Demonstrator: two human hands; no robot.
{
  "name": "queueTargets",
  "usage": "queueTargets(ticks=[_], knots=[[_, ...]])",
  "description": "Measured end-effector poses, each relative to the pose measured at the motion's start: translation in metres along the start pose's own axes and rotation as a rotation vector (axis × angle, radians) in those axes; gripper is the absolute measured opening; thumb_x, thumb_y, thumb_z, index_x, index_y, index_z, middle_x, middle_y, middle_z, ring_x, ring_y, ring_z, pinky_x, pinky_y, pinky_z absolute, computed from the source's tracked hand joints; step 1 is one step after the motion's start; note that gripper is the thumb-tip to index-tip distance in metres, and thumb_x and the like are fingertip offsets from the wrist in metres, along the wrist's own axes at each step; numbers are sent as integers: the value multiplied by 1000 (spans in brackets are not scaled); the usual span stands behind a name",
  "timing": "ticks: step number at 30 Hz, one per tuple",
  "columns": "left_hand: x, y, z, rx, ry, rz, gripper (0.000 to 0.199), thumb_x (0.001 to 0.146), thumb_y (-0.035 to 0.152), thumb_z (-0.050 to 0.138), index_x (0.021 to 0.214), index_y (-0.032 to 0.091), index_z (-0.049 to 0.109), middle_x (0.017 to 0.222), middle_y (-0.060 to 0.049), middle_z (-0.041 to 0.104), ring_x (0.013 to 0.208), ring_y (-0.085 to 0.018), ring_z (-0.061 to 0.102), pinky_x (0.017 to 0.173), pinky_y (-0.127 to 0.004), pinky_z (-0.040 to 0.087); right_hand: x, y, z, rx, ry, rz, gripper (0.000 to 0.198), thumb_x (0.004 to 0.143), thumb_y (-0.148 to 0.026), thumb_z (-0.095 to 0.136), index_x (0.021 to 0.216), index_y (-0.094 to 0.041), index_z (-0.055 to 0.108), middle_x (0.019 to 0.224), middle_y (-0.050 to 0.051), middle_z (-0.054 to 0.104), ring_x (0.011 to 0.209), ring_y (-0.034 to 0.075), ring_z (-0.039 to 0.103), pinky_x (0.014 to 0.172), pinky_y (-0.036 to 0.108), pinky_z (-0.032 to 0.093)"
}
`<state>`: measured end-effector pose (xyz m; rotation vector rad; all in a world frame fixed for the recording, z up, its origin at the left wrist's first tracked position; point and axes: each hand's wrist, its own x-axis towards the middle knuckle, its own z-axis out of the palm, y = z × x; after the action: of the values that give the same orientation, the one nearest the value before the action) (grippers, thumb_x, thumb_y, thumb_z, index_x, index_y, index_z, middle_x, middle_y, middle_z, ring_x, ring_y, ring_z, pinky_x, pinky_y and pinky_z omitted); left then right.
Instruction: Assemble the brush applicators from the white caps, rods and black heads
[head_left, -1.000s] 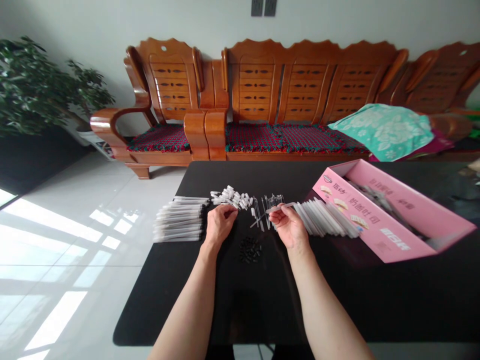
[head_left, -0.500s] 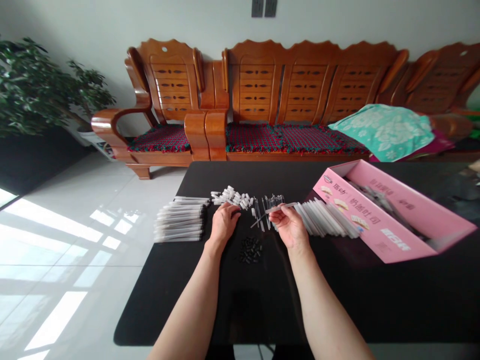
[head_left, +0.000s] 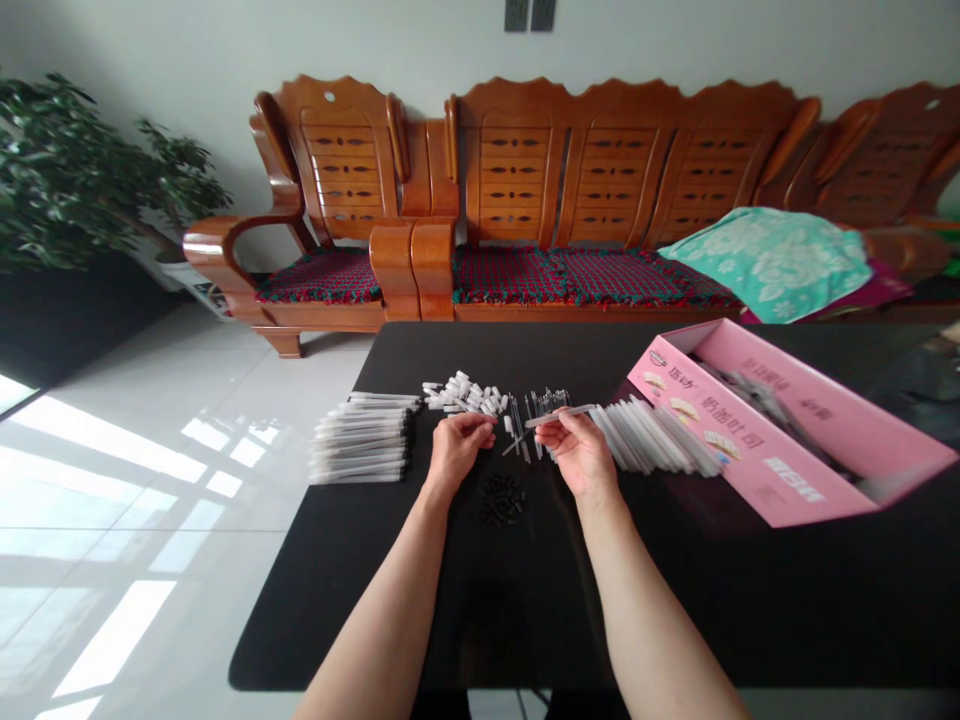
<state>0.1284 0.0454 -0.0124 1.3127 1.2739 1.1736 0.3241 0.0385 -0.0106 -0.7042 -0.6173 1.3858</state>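
My right hand [head_left: 583,455] holds a translucent white pen barrel [head_left: 564,413] between thumb and fingers. A thin dark-tipped rod [head_left: 517,441] slants out below it, and I cannot tell whether the hand holds that too. My left hand [head_left: 459,448] is closed in a pinch beside the pile of small white plugs [head_left: 466,392]; whatever is at its fingertips is too small to name. Thin refill-like rods [head_left: 546,403] lie between and behind the hands. Small black caps [head_left: 502,499] are heaped nearer me. To the right lies a row of pale barrels [head_left: 652,437].
Black-ended barrels [head_left: 360,442] are stacked at the left of the black table [head_left: 555,590]. A pink open box [head_left: 750,440] with grey contents stands at the right. Behind the table is a wooden bench [head_left: 517,170] with a green pillow [head_left: 772,262].
My left hand has moved slightly right and toward me, away from the white plugs, its thumb and fingers now pinched together. My right hand stays nearly still with the barrel.
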Motion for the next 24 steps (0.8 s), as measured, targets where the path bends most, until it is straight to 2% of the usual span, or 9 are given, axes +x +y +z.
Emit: queueTargets(ticks=[2, 5, 15, 24], knots=[[-2, -1, 4, -288, -59, -91, 27, 74, 35, 76, 88, 12, 73, 73, -4, 71, 69, -17, 70, 72, -30, 58, -1, 1, 2, -29, -1, -4, 14, 74, -25, 77, 81, -16, 70, 66, 4, 76, 59, 19, 73, 59, 29, 63], [-5, 0, 7, -474, -119, -142, 34, 67, 35, 83, 88, 11, 71, 76, -5, 72, 72, -16, 71, 76, -29, 59, -3, 2, 6, -74, 12, -21, 18, 71, -25, 80, 81, -15, 69, 66, 5, 75, 58, 20, 73, 57, 29, 63], [-8, 4, 9, -559, -172, -177, 32, 67, 32, 85, 84, 11, 69, 73, -5, 72, 68, -13, 69, 71, -25, 58, -5, 5, 11, -134, 24, -44, 21, 71, -27, 81, 81, -15, 67, 65, 5, 75, 59, 20, 74, 57, 30, 63], [-9, 6, 10, -593, -159, -169, 32, 66, 32, 86, 82, 11, 68, 72, -4, 72, 67, -14, 69, 70, -25, 57, -4, 6, 9, -151, 19, -32, 20, 71, -26, 81, 82, -15, 68, 66, 6, 75, 59, 20, 74, 58, 29, 63]])
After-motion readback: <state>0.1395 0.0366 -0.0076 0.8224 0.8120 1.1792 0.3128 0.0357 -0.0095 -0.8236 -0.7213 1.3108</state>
